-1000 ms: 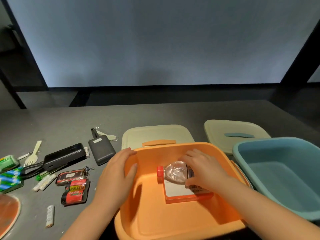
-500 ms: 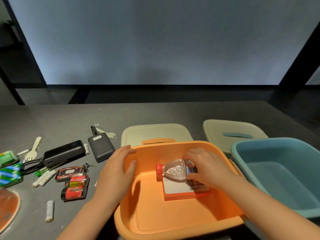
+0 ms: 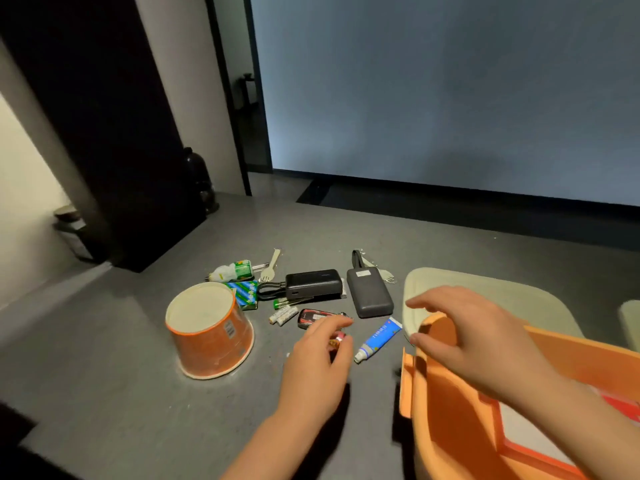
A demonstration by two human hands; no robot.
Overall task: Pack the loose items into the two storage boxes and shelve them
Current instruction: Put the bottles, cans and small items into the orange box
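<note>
Grey table holds loose items; pale wall behind.

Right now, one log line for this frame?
left hand: pinching small red item | right hand: open above orange box | blue tube: on table

1. The storage box is bright orange.
2. The lid behind it is pale sage green.
3. The upturned paper cup is orange with a cream base.
4. The tube is blue with a white cap.
5. Both power banks are black.
6. The gum pack is green with white flecks.
7. The table is dull grey.
</note>
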